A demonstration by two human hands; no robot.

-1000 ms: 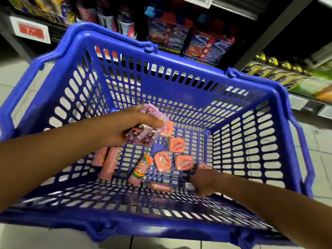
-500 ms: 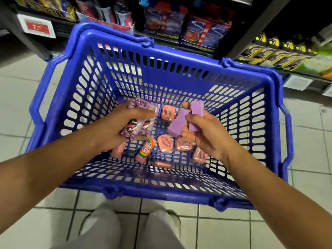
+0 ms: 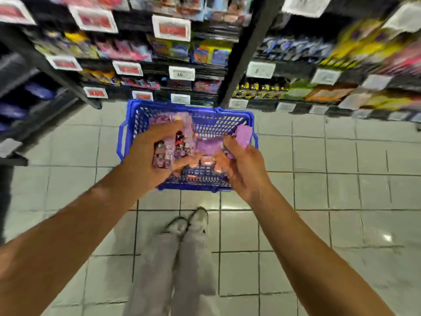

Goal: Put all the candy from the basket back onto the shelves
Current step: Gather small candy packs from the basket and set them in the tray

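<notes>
A blue plastic basket (image 3: 131, 133) stands on the tiled floor below me. My left hand (image 3: 145, 158) is above it, closed around a bundle of purple candy packs (image 3: 173, 144) with dark cartoon figures. My right hand (image 3: 243, 169) is beside it, gripping two plain purple candy boxes (image 3: 242, 134). Pink candy tins (image 3: 207, 160) lie on the basket floor between my hands, mostly hidden. The picture is blurred.
Shelves (image 3: 196, 71) full of candy and white and red price tags (image 3: 170, 28) rise behind the basket. A dark upright post (image 3: 246, 53) divides them. My legs and shoes (image 3: 186, 222) are on the grey floor tiles (image 3: 341, 179).
The view has pulled up and back from the basket, so the shelves now show. Both hands have risen with their candy; the right hand picked up the purple boxes from the basket floor.
</notes>
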